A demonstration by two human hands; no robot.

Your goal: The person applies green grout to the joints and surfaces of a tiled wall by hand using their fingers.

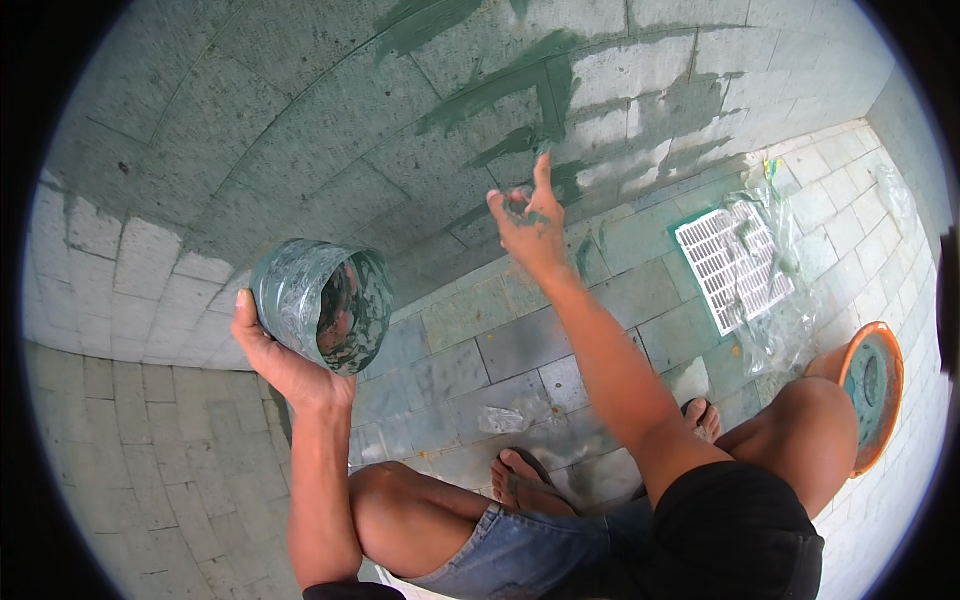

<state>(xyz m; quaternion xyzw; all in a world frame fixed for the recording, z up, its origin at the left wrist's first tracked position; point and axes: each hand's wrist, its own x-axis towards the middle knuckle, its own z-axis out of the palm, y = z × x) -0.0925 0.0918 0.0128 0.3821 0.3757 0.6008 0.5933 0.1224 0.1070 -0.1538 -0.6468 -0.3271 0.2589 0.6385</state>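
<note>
My left hand (290,368) is wrapped round a clear plastic tub (285,290), like a cut-off container, tipped with its mouth to the right. Wet grey-green paste coats the tub's inside. Against the tiled wall (330,130), my right hand (537,228) has its index finger stretched out, the tip at a paste-smeared joint. The thumb stands apart and the other fingers are partly curled; green smears mark this hand, and I see no tool in it. Dark green paste (557,85) runs along the joints above and beside the fingertip.
A white plastic grate (730,262) lies on the tiled floor (500,350), partly under a crumpled clear plastic bag (785,335). An orange bucket (893,410) with grey-green contents stands beside my right knee. Near my sandalled feet lies a clear plastic scrap (503,419).
</note>
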